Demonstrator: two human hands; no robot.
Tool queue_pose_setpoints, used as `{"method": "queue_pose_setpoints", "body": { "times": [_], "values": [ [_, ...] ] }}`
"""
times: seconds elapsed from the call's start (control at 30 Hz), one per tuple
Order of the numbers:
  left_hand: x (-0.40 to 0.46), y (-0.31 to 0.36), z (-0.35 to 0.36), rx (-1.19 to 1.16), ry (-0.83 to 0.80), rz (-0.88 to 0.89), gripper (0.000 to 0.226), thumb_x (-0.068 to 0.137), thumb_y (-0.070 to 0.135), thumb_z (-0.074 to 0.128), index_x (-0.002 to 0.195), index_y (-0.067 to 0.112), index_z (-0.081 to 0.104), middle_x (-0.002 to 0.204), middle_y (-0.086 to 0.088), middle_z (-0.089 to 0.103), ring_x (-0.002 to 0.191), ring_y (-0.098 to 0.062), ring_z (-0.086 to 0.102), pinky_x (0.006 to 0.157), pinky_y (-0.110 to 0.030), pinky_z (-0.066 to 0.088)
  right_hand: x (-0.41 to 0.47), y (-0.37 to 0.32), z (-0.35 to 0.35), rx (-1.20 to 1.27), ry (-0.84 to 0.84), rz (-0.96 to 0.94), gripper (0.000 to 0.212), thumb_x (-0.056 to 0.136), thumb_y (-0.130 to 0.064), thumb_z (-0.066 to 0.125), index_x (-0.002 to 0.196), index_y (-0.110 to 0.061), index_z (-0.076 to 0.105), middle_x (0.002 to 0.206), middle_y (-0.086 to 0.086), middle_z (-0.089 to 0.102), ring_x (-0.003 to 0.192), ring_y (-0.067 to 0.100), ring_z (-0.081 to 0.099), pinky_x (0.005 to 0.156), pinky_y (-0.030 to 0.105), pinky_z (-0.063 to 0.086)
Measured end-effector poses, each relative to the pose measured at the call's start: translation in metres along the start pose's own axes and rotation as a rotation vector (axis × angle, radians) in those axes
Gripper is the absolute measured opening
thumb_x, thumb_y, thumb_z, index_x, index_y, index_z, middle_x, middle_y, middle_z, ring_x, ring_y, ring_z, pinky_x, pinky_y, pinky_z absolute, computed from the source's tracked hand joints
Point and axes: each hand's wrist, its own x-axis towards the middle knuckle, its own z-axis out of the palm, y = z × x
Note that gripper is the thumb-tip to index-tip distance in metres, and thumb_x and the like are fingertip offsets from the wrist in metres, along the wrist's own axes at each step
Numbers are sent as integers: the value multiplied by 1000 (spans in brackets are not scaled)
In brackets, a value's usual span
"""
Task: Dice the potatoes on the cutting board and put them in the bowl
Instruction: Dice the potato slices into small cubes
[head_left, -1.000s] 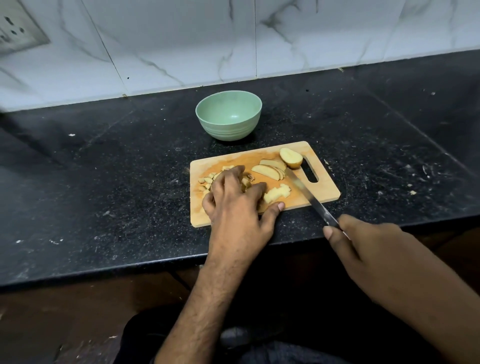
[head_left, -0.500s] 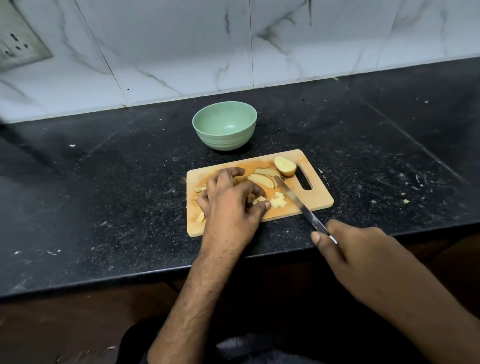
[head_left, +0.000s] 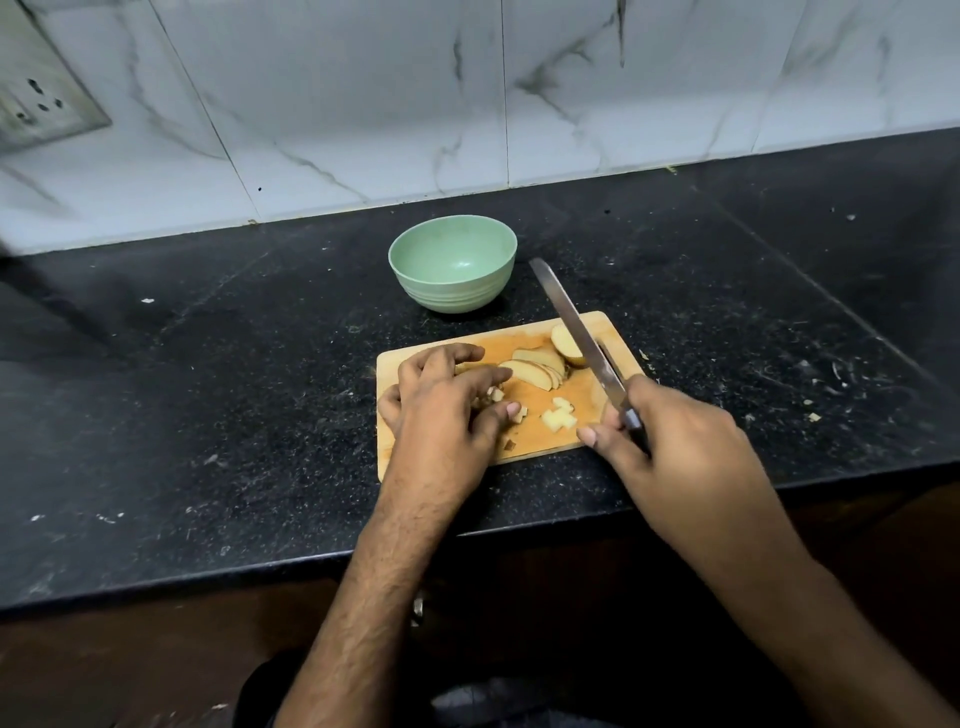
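**Left hand gathers dice, right hand holds the knife up**

A wooden board (head_left: 587, 431) lies on a black counter (head_left: 208, 405), close to its front edge. Just behind the board stands a green bowl (head_left: 453, 264), upright, with nothing visible inside it.

The left hand (head_left: 447, 410) rests on the left half of the board, palm down, fingers curled and bunched over a heap of potato dice (head_left: 496, 395). Only a few pale cubes show between fingertips and thumb; how many lie under the palm cannot be told, nor whether the hand truly grips them or merely covers them.

The right hand (head_left: 670, 447) is closed around the dark handle of a knife (head_left: 576, 327), at the board's near right corner. The blade slants up and away to the left, crossing over the board's handle slot, and its tip in this view lies just right of the bowl. The blade appears raised off the wood rather than lying on it.

Between the hands lie the uncut pieces: a fan of slices (head_left: 535, 369) near the board's middle, and a potato end (head_left: 566, 347) touching the back of that fan, partly behind the blade. A small cluster of loose cubes (head_left: 558, 418) sits near the front edge, apart from the left thumb. One tiny scrap lies by the front rim.

Behind the counter rises a white marble-tile wall (head_left: 363, 104), with a socket plate (head_left: 41, 104) at far left.
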Motion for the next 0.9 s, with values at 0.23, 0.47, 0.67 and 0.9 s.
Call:
{"method": "queue_pose_setpoints", "body": {
  "times": [0.23, 0.47, 0.67, 0.9],
  "values": [
    [-7, -13, -4, -142, 75, -45, 30, 79, 43, 79, 108, 41, 71, 124, 20, 51, 124, -5, 36, 94, -32, 18, 23, -19, 19, -51, -97, 27, 23, 91, -43, 69, 92, -32, 48, 98, -17, 59, 86, 8, 54, 68, 33, 41],
    [-8, -27, -4, -363, 181, -47, 19, 76, 41, 83, 93, 36, 74, 114, 17, 57, 119, -6, 47, 101, -52, 42, 32, -34, 32, -42, -62, -38, 23, 90, -39, 72, 90, -29, 51, 89, -16, 61, 82, 6, 55, 64, 31, 40],
    [-12, -30, -4, -421, 216, -62, 11, 83, 35, 78, 93, 31, 76, 110, 17, 59, 115, -3, 50, 98, -29, 43, 48, -41, 34, 4, -60, -130, 16, 93, -30, 71, 92, -30, 55, 84, -22, 63, 83, 6, 60, 70, 30, 46],
    [-15, -31, -4, -397, 207, -44, 15, 86, 36, 75, 100, 29, 75, 114, 18, 59, 116, -2, 50, 103, -43, 44, 48, -31, 26, 185, -19, -84, 18, 97, -21, 64, 100, -38, 58, 92, -29, 68, 90, -6, 63, 82, 31, 56]
  ]
}}
